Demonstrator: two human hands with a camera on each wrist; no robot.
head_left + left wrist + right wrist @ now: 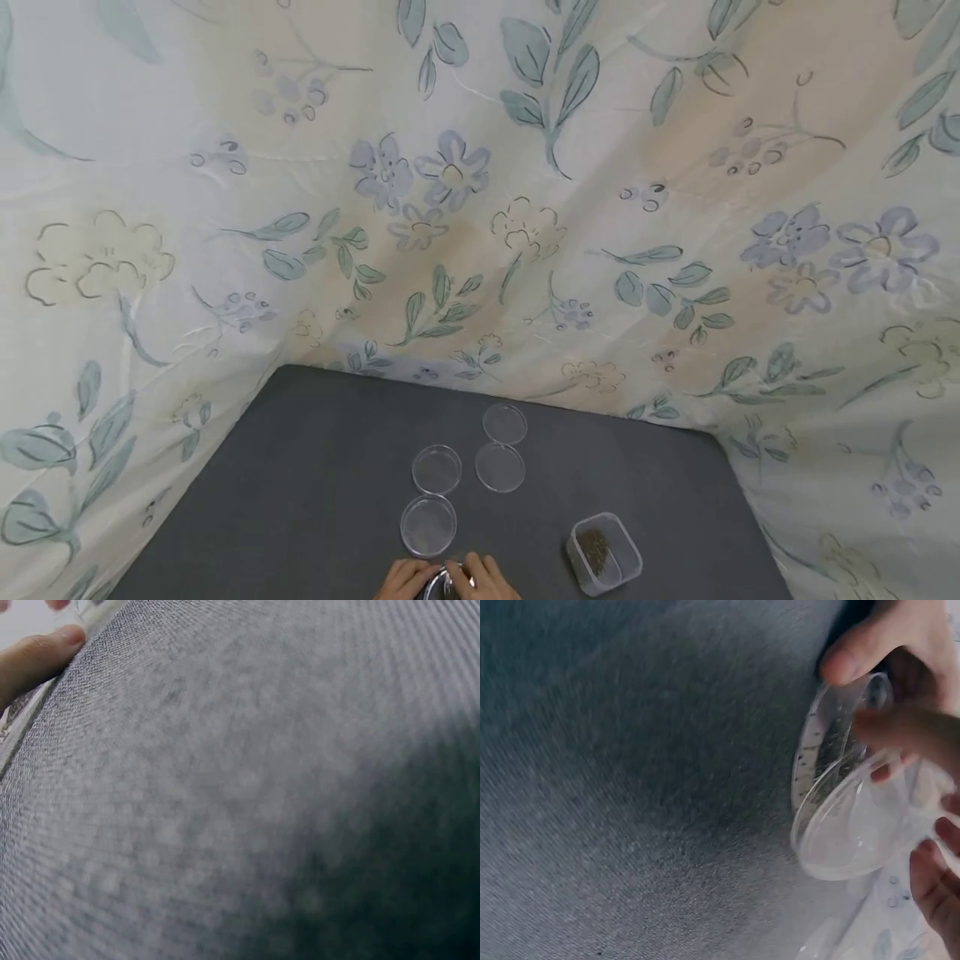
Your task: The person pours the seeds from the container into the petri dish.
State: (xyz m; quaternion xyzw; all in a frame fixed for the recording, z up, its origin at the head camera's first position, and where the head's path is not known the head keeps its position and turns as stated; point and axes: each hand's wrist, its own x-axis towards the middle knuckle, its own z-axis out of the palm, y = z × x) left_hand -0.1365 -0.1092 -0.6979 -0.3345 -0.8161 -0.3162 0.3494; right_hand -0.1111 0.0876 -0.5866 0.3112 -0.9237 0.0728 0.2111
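At the bottom edge of the head view my left hand and right hand grip a clear round petri dish from either side. Small dark bits cling inside the dish. A clear lid stands tilted against it in the right wrist view, with fingers of both hands around the pair. One finger there is blurred and covers part of the dish. In the left wrist view only a thumb and some fingertips show at the upper left corner.
Several clear round dishes or lids lie flat ahead of my hands, such as a near one and a far one. To the right, a clear plastic tub contains brown bits. Flowered cloth walls surround the dark tabletop.
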